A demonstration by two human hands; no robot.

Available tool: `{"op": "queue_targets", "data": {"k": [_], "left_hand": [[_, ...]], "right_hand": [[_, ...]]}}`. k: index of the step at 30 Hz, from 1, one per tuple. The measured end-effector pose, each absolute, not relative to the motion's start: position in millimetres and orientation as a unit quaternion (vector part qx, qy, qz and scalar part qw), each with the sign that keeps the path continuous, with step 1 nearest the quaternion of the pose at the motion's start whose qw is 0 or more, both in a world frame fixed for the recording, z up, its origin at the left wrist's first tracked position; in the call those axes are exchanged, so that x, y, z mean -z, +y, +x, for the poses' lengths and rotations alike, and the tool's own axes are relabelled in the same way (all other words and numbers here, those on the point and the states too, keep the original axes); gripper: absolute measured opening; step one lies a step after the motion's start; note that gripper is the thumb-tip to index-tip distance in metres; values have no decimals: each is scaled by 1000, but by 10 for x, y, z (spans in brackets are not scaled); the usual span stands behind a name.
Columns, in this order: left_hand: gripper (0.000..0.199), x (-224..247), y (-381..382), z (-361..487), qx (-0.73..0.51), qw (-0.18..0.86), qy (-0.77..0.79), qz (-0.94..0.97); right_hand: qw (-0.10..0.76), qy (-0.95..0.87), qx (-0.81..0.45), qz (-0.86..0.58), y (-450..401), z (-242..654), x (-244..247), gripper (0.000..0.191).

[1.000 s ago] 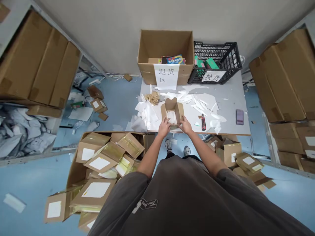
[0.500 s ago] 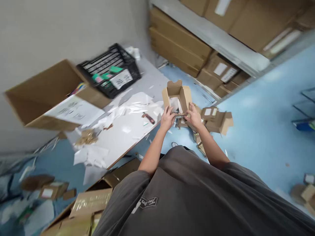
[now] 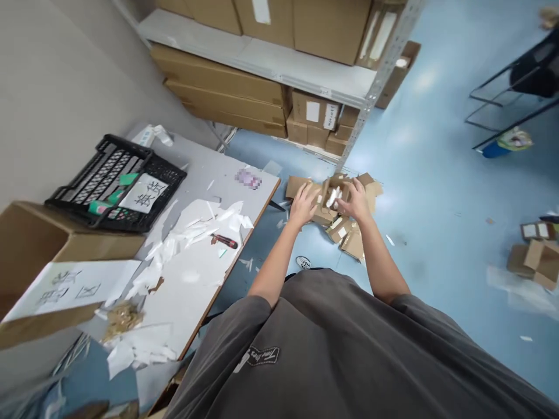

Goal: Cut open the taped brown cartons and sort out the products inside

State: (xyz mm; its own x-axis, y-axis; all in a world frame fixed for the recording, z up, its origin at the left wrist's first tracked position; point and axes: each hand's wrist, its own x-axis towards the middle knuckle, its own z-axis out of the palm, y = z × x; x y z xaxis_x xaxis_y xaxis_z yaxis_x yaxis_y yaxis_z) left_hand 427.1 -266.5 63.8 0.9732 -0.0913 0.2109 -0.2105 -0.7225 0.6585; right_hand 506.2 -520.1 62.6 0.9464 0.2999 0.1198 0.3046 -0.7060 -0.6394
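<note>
An open cardboard box (image 3: 343,184) with crumpled white paper (image 3: 334,196) inside shows between my hands, over the heap of cardboard boxes (image 3: 352,242) on the floor. It looks smaller and lower than my hands. My left hand (image 3: 304,203) is left of it, fingers apart, with nothing in them. On the other side my right hand (image 3: 354,201) has its fingers spread and curved near the box, apparently not gripping it. A red and black utility knife (image 3: 225,241) lies on the white table (image 3: 192,291) among torn white paper.
Against the wall stand a black plastic crate (image 3: 170,174) and a large open carton (image 3: 100,247). A metal shelf (image 3: 262,58) with cartons is ahead. A blurred-out patch (image 3: 248,178) covers something near the table's far corner. At right are a chair (image 3: 489,105) and more boxes (image 3: 541,256).
Both hands have come off the open box they were holding; it now appears farther down, by the heap. My view has turned to the right.
</note>
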Motion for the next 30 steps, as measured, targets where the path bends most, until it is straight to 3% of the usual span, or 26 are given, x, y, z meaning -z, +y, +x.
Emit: {"op": "queue_targets", "data": {"k": [4,8,14,20,30], "left_hand": [[67,-586,-2164,3802,-92,339,40,935],[72,-611,-1481,2960,-136,312,200,919],[69,-795,-1122,943,-251,270,456,810],[66,-813,-1875,-1206,-304,185,669,652],[65,-558,-3591,-3410,-313,127,844,416]], "right_hand": [[353,-259,3,-899,-4636,5189,-667,66],[341,-411,-29,-845,-3530,5192,-653,70],[332,-651,-111,-673,-1649,4168,-675,70],[283,-827,-172,-456,-640,1966,-833,69],[191,-915,-266,-237,-944,-1229,-887,71]]}}
